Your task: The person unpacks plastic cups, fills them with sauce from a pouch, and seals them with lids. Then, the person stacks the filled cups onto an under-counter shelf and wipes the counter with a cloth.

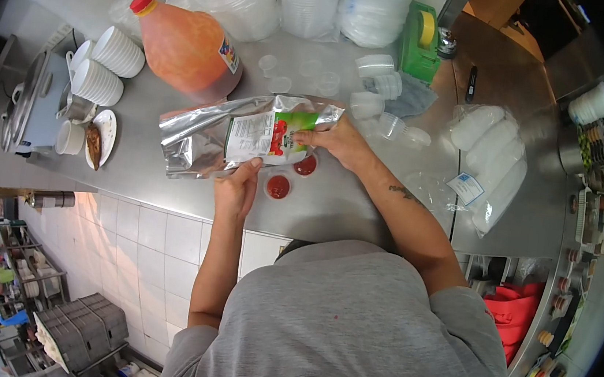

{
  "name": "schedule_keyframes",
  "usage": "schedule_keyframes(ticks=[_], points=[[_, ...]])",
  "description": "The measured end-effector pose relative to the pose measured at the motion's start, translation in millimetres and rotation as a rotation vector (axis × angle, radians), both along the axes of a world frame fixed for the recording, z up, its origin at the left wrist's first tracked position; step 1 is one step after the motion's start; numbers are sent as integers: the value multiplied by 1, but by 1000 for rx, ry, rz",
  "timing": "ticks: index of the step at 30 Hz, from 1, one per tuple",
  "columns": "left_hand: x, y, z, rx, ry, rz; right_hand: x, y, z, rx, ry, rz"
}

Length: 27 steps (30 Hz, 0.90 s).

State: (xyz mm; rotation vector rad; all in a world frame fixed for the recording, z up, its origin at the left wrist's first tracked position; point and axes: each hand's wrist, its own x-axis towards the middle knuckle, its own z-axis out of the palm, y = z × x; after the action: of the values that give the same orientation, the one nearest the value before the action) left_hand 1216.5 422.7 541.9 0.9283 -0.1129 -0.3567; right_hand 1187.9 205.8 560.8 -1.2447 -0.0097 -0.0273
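A silver foil pouch (200, 137) with a white, green and red label is held nearly level over the steel counter. My left hand (234, 190) grips its lower edge, thumb on top. My right hand (337, 145) is closed round the right end, with the thumb across the label. Below the pouch, a small clear cup of red sauce (278, 187) stands on the counter. A second sauce cup (305, 164) is partly covered by the pouch. Whether sauce is flowing from the pouch cannot be made out.
A big orange jug (184, 51) stands behind the pouch. Loose clear lids (280, 84) and small clear cups (366, 105) lie beyond it. A green tape dispenser (422, 43) is at the back. Bagged white cups (493, 157) lie right; a plate (108, 124) sits left.
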Motion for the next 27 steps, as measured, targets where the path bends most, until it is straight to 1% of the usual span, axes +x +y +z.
schedule_keyframes(ticks=[2, 5, 8, 9, 12, 14, 15, 18, 20, 21, 23, 27], points=[[2, 0, -3, -5, 15, 13, 2, 0, 2, 4, -26, 16], [5, 1, -12, -79, 96, 89, 14, -10, -13, -258, 99, 68], [10, 5, -20, -139, 274, 73, 21, -24, -1, -173, 115, 96], [11, 6, -21, -145, 279, 62, 20, -27, 14, -112, 64, 51], [12, 9, -26, -163, 320, 45, 30, -54, 21, -424, 134, -183], [12, 13, -31, -173, 376, 44, 43, -70, -8, -1000, -102, -330], [12, 11, -30, -173, 389, 64, 46, -70, -10, -1286, -231, -404], [11, 8, -26, -171, 410, 106, 49, -69, -12, -1615, -54, -189], [11, 9, -23, -174, 391, 121, 57, -72, -26, -1645, -98, -216], [11, 8, -20, -179, 387, 128, 57, -69, -24, -1658, -118, -224], [8, 6, -14, -184, 389, 142, 49, -66, -23, -1472, -158, -317], [3, 7, -9, -186, 425, 156, -3, -43, 26, -1020, -177, -493]])
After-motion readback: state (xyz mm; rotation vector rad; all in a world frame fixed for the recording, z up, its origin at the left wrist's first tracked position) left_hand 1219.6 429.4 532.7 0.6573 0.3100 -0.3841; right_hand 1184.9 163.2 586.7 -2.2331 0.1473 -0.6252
